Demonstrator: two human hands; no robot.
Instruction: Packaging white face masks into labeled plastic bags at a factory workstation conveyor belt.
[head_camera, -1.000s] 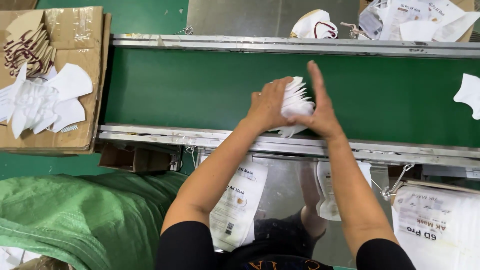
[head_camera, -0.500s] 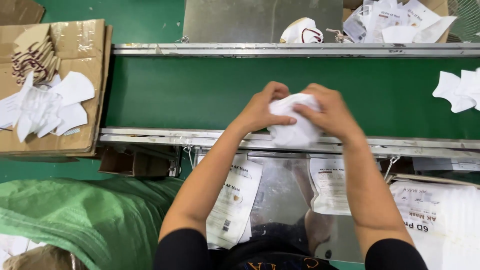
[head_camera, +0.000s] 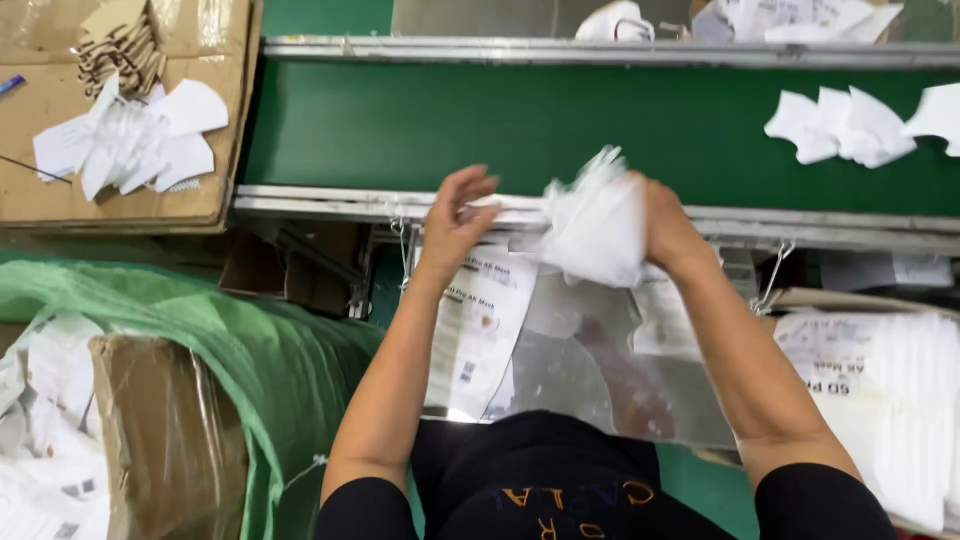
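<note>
Head view: right hand (head_camera: 668, 232) grips a bunch of white masks (head_camera: 597, 228), fingers closed round it, mostly hidden behind the bunch; bunch sits above the near rail (head_camera: 330, 203) of the belt (head_camera: 480, 125), just in front of the person's chest, edges fanned up and left; left hand (head_camera: 455, 222) just beside the bunch, fingers loosely curled and spread, not closed on anything; fingertips (head_camera: 478, 190) near a thin white bit that sticks out of the bunch, contact cannot be told; both forearms reach up from the bottom of the frame.

Belt is dark green, runs left to right between two metal rails; loose masks (head_camera: 845, 127) lie on it at the far right, well apart from the hands; more white masks (head_camera: 615, 20) beyond the far rail, top centre.

Left: cardboard box (head_camera: 60, 100) with a heap of white pieces (head_camera: 135, 145) on it; below it a green sack (head_camera: 230, 340); a plastic-wrapped carton (head_camera: 165, 430) at bottom left.

Under the hands: clear bags with printed sheets (head_camera: 480, 330) hang from the near rail; right of them a stack of packed masks (head_camera: 890, 400).
</note>
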